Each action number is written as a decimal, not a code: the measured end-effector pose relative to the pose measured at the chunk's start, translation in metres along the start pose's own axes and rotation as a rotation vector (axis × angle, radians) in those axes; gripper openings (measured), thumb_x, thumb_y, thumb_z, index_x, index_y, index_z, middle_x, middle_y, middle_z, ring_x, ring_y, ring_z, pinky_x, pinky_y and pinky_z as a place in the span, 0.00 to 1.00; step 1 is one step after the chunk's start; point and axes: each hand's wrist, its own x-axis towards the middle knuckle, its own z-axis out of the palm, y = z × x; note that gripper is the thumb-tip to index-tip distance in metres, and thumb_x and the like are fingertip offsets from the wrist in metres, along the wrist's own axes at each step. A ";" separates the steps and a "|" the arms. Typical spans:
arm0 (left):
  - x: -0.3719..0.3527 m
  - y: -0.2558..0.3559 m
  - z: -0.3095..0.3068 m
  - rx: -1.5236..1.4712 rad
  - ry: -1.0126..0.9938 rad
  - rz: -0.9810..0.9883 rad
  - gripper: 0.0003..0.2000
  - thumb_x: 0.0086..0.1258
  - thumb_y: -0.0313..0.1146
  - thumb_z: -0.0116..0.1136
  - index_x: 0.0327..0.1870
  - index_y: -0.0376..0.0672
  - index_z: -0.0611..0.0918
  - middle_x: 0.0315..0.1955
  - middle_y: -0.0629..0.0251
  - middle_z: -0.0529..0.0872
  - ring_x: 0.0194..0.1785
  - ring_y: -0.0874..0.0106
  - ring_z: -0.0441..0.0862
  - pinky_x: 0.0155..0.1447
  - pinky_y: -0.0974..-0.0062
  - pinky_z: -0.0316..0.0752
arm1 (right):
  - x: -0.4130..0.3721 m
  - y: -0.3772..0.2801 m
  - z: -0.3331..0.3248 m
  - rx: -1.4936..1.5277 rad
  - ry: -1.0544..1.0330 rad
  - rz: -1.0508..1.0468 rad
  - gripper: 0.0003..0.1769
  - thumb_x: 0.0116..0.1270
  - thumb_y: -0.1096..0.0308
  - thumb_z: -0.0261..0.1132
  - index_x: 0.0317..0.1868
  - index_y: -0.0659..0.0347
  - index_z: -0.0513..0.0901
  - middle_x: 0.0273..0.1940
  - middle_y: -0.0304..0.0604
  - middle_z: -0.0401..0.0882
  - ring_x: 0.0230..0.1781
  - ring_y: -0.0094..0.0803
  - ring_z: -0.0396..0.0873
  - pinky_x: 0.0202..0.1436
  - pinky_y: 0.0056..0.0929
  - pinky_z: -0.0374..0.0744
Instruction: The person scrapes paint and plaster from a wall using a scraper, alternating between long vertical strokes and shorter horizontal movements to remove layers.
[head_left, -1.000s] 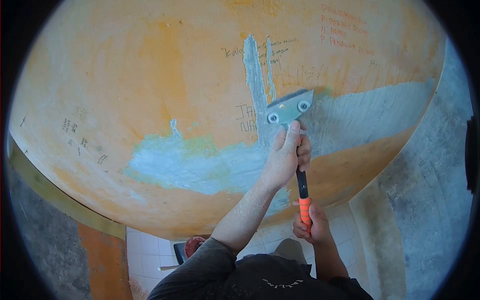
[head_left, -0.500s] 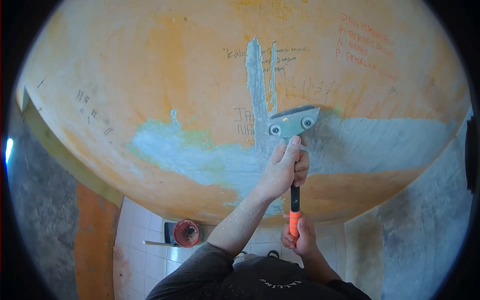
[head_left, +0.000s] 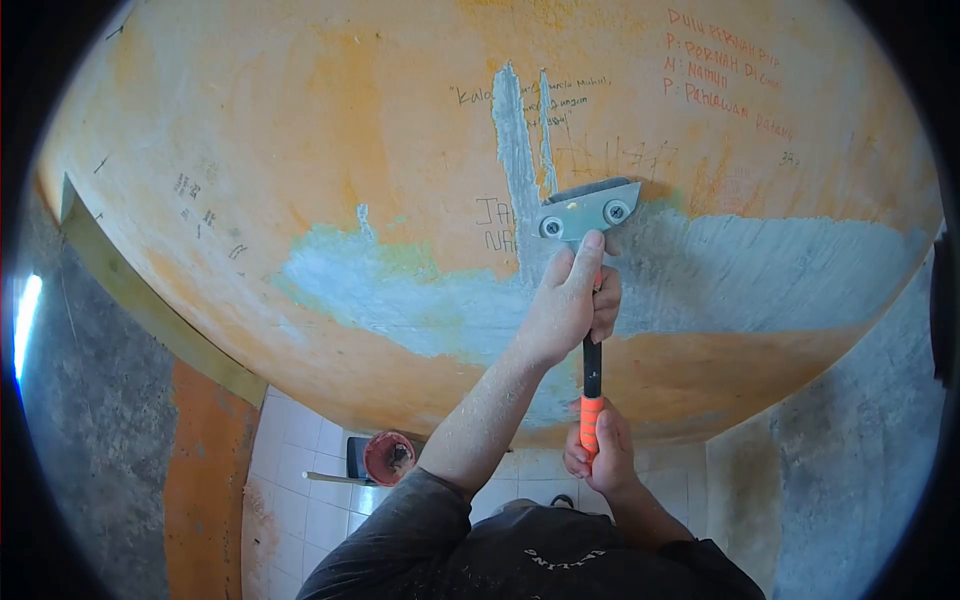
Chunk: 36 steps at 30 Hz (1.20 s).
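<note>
A long-handled wall scraper (head_left: 590,214) rests with its wide blade against the orange-painted wall (head_left: 300,180). My left hand (head_left: 575,300), dusty like its forearm, is wrapped round the black shaft just under the metal head, thumb stretched up along it. Lower down, my right hand (head_left: 604,452) grips the orange handle (head_left: 592,422) at its end. The blade sits at the lower end of two narrow scraped strips (head_left: 516,140), where grey shows through. A broad bare grey band (head_left: 780,270) runs across the wall at and below the blade.
A red bucket (head_left: 390,458) stands on the white tiled floor (head_left: 300,430) at lower left, with a pale stick (head_left: 335,479) beside it. Handwriting (head_left: 725,80) marks the upper wall. Grey side walls (head_left: 850,480) close in on both sides.
The scraper and both hands sit slightly higher in the view, with the blade a little further up beside the narrow strips. The view itself has shifted somewhat. Both grips are unchanged.
</note>
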 end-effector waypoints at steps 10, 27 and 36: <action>0.001 0.010 -0.005 0.039 -0.059 -0.004 0.20 0.82 0.54 0.35 0.47 0.45 0.68 0.15 0.75 0.60 0.15 0.80 0.58 0.21 0.78 0.61 | -0.001 -0.001 0.016 0.003 0.068 -0.023 0.29 0.80 0.43 0.43 0.58 0.63 0.70 0.17 0.36 0.63 0.10 0.21 0.58 0.13 0.22 0.60; 0.001 0.011 -0.011 0.005 -0.152 -0.067 0.19 0.83 0.53 0.36 0.48 0.44 0.66 0.15 0.74 0.60 0.16 0.79 0.60 0.21 0.77 0.61 | -0.007 0.010 0.030 0.058 0.159 -0.020 0.28 0.80 0.43 0.43 0.59 0.61 0.70 0.17 0.35 0.62 0.10 0.20 0.57 0.13 0.21 0.60; 0.000 0.010 -0.007 -0.042 -0.112 -0.078 0.19 0.82 0.54 0.36 0.47 0.45 0.66 0.15 0.76 0.60 0.14 0.80 0.59 0.20 0.78 0.62 | -0.012 0.004 0.033 0.085 0.165 0.001 0.27 0.80 0.44 0.42 0.58 0.61 0.70 0.17 0.36 0.62 0.09 0.19 0.55 0.13 0.21 0.59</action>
